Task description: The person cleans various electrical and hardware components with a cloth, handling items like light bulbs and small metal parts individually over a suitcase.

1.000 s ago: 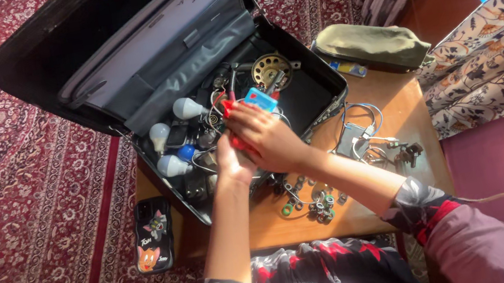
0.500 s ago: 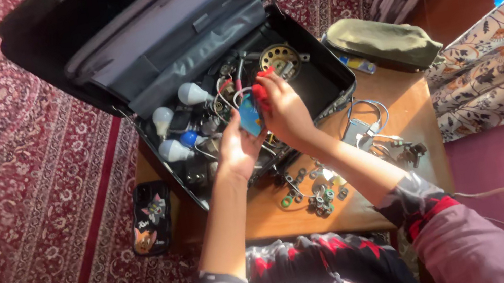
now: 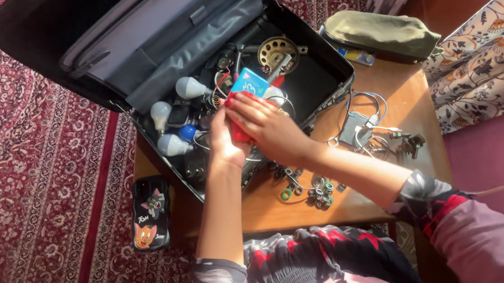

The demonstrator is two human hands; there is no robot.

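We hold a small blue card (image 3: 251, 84) and a red-handled tool (image 3: 236, 118) over the open black case (image 3: 322, 68), our left hand (image 3: 222, 141) cupped beneath and our right hand (image 3: 266, 125) closed over them, so both stay clear of the clutter. The case sits at the table's (image 3: 409, 101) far left corner, with white bulbs (image 3: 166, 116) along its left wall and loose nuts (image 3: 317, 193) on the table's near edge.

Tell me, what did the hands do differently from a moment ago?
Both hands, left hand and right hand, closed together again over the red tool, with the small blue card now tipped toward the open case. The bulbs, phone and small rings stayed put.
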